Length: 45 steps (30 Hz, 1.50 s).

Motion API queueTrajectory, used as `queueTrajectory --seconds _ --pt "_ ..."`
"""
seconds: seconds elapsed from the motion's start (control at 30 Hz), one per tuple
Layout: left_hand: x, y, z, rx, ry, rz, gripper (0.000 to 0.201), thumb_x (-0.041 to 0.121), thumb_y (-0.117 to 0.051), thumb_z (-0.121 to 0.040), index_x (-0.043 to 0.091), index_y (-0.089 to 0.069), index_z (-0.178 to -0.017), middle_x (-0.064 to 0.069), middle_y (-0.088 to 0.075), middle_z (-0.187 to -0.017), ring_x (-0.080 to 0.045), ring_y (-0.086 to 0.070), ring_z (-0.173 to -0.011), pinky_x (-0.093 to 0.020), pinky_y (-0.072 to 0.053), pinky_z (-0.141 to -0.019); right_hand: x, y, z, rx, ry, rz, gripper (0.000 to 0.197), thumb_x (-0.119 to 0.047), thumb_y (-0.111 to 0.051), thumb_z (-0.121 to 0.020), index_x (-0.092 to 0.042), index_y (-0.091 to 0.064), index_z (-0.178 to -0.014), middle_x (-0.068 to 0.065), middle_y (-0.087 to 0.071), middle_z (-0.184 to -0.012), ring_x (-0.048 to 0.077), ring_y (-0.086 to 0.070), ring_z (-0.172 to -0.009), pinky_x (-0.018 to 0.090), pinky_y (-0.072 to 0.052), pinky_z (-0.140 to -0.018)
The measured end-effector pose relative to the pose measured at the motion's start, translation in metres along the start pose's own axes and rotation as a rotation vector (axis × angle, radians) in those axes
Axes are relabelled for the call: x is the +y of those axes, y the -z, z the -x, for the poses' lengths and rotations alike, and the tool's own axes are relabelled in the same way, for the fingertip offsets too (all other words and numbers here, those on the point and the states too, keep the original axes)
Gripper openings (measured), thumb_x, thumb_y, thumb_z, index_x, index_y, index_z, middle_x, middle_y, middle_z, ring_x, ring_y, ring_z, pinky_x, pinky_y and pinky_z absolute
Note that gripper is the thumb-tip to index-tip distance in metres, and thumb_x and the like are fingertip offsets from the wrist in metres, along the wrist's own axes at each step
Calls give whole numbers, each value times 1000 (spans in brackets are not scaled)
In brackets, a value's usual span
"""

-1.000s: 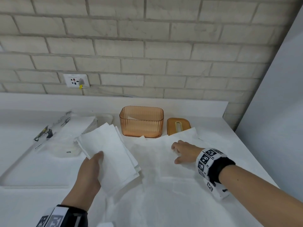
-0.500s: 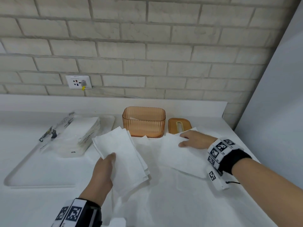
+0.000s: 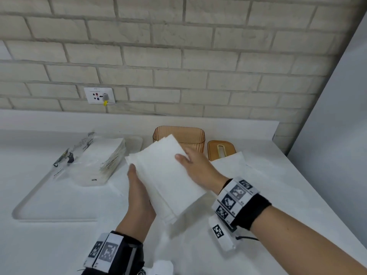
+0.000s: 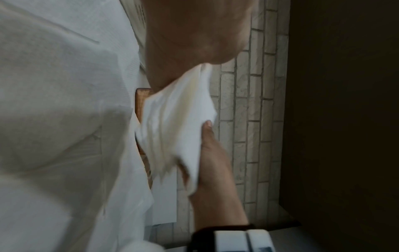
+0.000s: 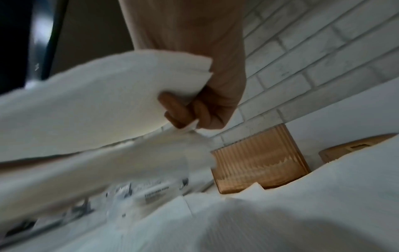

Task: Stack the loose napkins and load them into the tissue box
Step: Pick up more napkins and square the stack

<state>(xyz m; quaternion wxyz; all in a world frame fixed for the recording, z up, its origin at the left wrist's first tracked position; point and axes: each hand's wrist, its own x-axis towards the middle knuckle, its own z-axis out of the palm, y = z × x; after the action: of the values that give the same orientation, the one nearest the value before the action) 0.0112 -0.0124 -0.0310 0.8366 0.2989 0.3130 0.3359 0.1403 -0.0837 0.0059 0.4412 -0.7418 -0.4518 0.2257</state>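
A stack of white folded napkins (image 3: 166,175) is held above the counter between both hands. My left hand (image 3: 139,193) grips its left edge, thumb on top. My right hand (image 3: 195,165) holds the right edge, with fingers curled under the stack (image 5: 112,102) in the right wrist view. The orange ribbed tissue box (image 3: 188,136) stands open just behind the stack, partly hidden by it. Its orange lid (image 3: 221,148) with a slot lies flat to the right. More loose napkins (image 3: 234,167) lie spread on the counter under and beside my hands.
A clear plastic pack of napkins (image 3: 97,161) lies on a white tray (image 3: 39,195) at the left. A brick wall with a socket (image 3: 99,95) is behind. A grey panel (image 3: 337,126) closes off the right side past the counter edge.
My left hand has lifted the stack up and to the right, toward the box. My right hand has left the loose napkins on the counter and taken hold of the stack's right edge.
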Motion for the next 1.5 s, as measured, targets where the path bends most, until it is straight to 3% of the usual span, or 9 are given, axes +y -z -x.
queueTrajectory --seconds 0.13,0.3,0.47,0.67,1.03,1.17,1.33,1.43,1.5 --pt "1 9 1 20 -1 -225 35 25 -55 -93 9 -59 -125 -12 -69 -112 -30 -66 -98 -40 -53 -80 0 -10 -3 -140 52 189 26 -31 -35 -101 -17 -35 -79 -6 -37 -71 7 -34 -63 21 -29 -57" --pt "11 31 3 92 -53 -286 35 2 -49 -93 3 -53 -127 -17 -65 -113 -31 -63 -90 -34 -49 -66 4 19 -15 -284 -129 238 25 -31 -31 -102 -13 -48 -98 0 -54 -75 15 -51 -57 22 -40 -48" --pt "36 64 -1 153 -102 -274 37 2 -49 -92 1 -51 -129 -10 -64 -97 -27 -61 -83 -34 -46 -65 46 40 -24 -364 -204 850 26 -25 -46 -97 -8 -54 -114 7 -57 -115 16 -50 -91 25 -41 -76" --pt "47 81 -1 167 -99 -243 39 5 -52 -92 0 -51 -130 -10 -65 -99 -27 -62 -86 -35 -48 -67 75 7 -35 -289 -175 951 51 -31 -50 -94 -16 -35 -140 4 -32 -143 26 -32 -130 44 -36 -102" --pt "58 107 5 183 -114 -237 32 3 -50 -93 1 -52 -126 -9 -65 -93 -26 -61 -81 -36 -47 -65 73 -8 -53 -286 -279 912 47 -25 -64 -85 -15 -45 -128 5 -49 -131 25 -39 -126 49 -27 -107" --pt "63 122 6 215 -116 -233 32 4 -52 -93 2 -53 -125 -9 -64 -92 -27 -61 -80 -36 -46 -64 60 6 -53 -253 -283 709 49 -24 -65 -86 -7 -50 -130 8 -54 -131 25 -51 -119 28 -40 -89" --pt "74 124 5 203 -109 -210 33 4 -52 -93 3 -53 -126 -10 -63 -93 -27 -60 -80 -36 -47 -66 -4 37 -45 -10 -171 143 28 -19 -62 -89 -17 -54 -116 2 -60 -108 19 -57 -97 21 -44 -71" --pt "80 120 5 189 -123 -209 27 4 -51 -94 7 -53 -121 -8 -63 -93 -26 -60 -81 -36 -48 -68 -29 24 -41 47 -142 -250 31 -12 -63 -88 -10 -57 -119 7 -63 -117 24 -61 -105 31 -51 -83" --pt "84 120 5 187 -142 -202 27 4 -51 -93 7 -53 -120 -7 -63 -93 -25 -60 -81 -35 -48 -68 -29 4 -39 21 -193 -247 34 -18 -65 -87 -11 -59 -120 7 -66 -116 26 -62 -106 42 -49 -94"
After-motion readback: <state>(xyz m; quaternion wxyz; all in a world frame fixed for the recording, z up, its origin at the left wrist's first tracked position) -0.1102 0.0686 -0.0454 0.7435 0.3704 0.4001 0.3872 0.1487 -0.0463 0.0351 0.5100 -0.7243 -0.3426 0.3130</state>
